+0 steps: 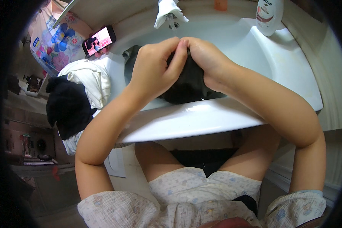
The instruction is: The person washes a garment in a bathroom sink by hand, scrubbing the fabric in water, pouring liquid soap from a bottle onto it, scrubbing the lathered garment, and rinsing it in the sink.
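Observation:
My left hand (156,64) and my right hand (206,58) meet thumb to thumb over a white washbasin (188,116). Both grip a dark wet cloth (185,82), which hangs below them into the bowl and spreads out to the left. Most of my fingertips are hidden behind the knuckles and the cloth. Just beyond my hands, water (172,25) runs from a faucet whose spout is wrapped in white fabric (168,12).
On the basin's left ledge lie a white garment (88,78) and a black garment (69,107). A lit smartphone (99,41) leans by a flowered plastic package (59,40). A Dove bottle (269,18) stands on the right rim; an orange object (221,5) sits at the back.

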Action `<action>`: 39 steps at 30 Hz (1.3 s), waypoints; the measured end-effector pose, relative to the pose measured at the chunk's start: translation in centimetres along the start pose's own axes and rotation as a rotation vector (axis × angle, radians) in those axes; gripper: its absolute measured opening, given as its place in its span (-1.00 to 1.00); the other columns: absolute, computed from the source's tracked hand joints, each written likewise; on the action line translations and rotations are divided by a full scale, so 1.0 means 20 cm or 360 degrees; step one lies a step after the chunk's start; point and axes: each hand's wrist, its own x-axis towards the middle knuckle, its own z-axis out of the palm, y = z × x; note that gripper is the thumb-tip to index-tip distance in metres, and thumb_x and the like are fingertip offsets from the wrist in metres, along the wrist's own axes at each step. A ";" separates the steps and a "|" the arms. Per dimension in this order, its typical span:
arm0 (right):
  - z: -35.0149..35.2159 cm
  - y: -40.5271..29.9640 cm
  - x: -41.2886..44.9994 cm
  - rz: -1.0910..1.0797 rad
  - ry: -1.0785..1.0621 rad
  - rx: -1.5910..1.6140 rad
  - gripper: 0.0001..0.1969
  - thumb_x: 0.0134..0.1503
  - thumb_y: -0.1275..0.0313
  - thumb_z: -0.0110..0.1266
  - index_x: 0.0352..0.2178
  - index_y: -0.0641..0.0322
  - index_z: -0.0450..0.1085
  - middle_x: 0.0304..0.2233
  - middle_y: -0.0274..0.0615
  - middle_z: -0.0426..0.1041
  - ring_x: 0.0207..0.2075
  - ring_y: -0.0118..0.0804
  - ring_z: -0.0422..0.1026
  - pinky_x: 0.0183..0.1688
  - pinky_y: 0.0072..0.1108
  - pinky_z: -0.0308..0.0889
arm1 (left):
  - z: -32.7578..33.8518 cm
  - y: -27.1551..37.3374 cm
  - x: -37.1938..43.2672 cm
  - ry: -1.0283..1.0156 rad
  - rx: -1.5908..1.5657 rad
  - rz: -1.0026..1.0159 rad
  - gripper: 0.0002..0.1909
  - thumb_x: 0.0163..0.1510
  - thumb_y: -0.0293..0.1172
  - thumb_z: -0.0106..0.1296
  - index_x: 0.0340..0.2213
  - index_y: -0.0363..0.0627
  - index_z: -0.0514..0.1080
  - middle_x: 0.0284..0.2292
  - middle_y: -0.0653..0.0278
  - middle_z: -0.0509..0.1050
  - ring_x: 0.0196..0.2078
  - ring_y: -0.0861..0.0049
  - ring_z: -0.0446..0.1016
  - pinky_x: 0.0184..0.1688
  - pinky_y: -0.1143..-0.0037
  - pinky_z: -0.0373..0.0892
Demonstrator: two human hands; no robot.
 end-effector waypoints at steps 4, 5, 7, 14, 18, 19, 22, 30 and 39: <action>0.01 -0.01 -0.01 0.0085 -0.0024 0.0149 -0.77 0.06 0.38 -0.22 -0.43 0.33 0.33 -0.45 -0.17 0.38 -0.45 -0.39 0.36 -0.36 -0.57 0.27 | 0.00 -0.06 0.01 0.0074 -0.0045 -0.0166 -0.70 0.10 -0.39 -0.14 -0.63 -0.35 0.23 -0.75 0.35 0.06 -0.65 0.75 0.00 -0.65 0.62 -0.02; 0.01 -0.01 -0.01 0.0118 -0.0023 0.0144 -0.76 0.06 0.37 -0.22 -0.43 0.33 0.33 -0.44 -0.17 0.38 -0.44 -0.39 0.36 -0.36 -0.57 0.27 | 0.00 -0.07 0.02 0.0077 -0.0095 -0.0273 -0.69 0.10 -0.38 -0.15 -0.63 -0.35 0.23 -0.74 0.39 0.07 -0.64 0.77 0.01 -0.64 0.63 -0.02; 0.00 0.00 0.01 0.0121 -0.0032 0.0126 -0.76 0.07 0.37 -0.22 -0.43 0.33 0.33 -0.44 -0.17 0.38 -0.43 -0.39 0.37 -0.36 -0.57 0.27 | 0.00 -0.08 0.02 0.0114 -0.0105 -0.0249 -0.70 0.06 -0.37 -0.14 -0.65 -0.33 0.32 -0.80 0.09 0.18 -0.77 0.46 0.07 -0.68 0.50 0.05; -0.01 -0.01 0.01 -0.0010 -0.0009 0.0081 -0.77 0.06 0.37 -0.20 -0.42 0.33 0.33 -0.42 -0.13 0.38 -0.42 -0.38 0.37 -0.34 -0.58 0.27 | 0.00 0.03 0.00 -0.0033 -0.0011 -0.0064 -0.77 0.01 -0.41 -0.10 -0.64 -0.28 0.34 -0.75 0.05 0.27 -0.75 0.23 0.22 -0.67 0.44 0.12; -0.01 -0.01 0.01 -0.0026 -0.0030 0.0040 -0.77 0.06 0.36 -0.19 -0.41 0.34 0.32 -0.42 -0.13 0.39 -0.42 -0.38 0.37 -0.33 -0.59 0.28 | -0.01 0.02 0.01 0.0003 0.0009 -0.0032 -0.79 0.00 -0.42 -0.08 -0.62 -0.27 0.36 -0.75 0.05 0.28 -0.74 0.21 0.25 -0.67 0.46 0.15; -0.01 -0.01 0.00 0.0000 -0.0033 0.0091 -0.77 0.06 0.36 -0.19 -0.40 0.35 0.32 -0.42 -0.13 0.39 -0.42 -0.38 0.37 -0.32 -0.59 0.28 | -0.01 0.00 0.01 0.0031 0.0036 -0.0051 -0.79 0.00 -0.41 -0.09 -0.62 -0.28 0.36 -0.75 0.06 0.28 -0.74 0.22 0.24 -0.67 0.47 0.15; 0.00 -0.01 0.00 0.0056 -0.0045 0.0125 -0.76 0.06 0.37 -0.19 -0.40 0.35 0.32 -0.42 -0.14 0.39 -0.42 -0.39 0.37 -0.32 -0.60 0.28 | -0.01 -0.04 0.02 0.0085 0.0042 -0.0181 -0.76 0.02 -0.41 -0.11 -0.63 -0.30 0.35 -0.76 0.06 0.26 -0.76 0.23 0.20 -0.68 0.47 0.13; -0.02 -0.01 0.01 0.0020 -0.0003 0.0042 -0.77 0.06 0.37 -0.19 -0.41 0.35 0.32 -0.44 -0.15 0.39 -0.45 -0.39 0.37 -0.35 -0.59 0.28 | 0.00 0.04 0.00 -0.0045 -0.0006 -0.0071 -0.78 0.00 -0.43 -0.09 -0.64 -0.28 0.34 -0.76 0.04 0.26 -0.75 0.22 0.23 -0.68 0.46 0.12; -0.01 -0.01 0.01 0.0061 -0.0024 0.0095 -0.76 0.05 0.38 -0.19 -0.42 0.39 0.32 -0.44 -0.13 0.39 -0.44 -0.37 0.37 -0.35 -0.58 0.27 | -0.02 -0.06 0.03 0.0082 0.0035 -0.0228 -0.74 0.02 -0.40 -0.11 -0.66 -0.29 0.31 -0.78 0.05 0.23 -0.78 0.30 0.18 -0.68 0.46 0.11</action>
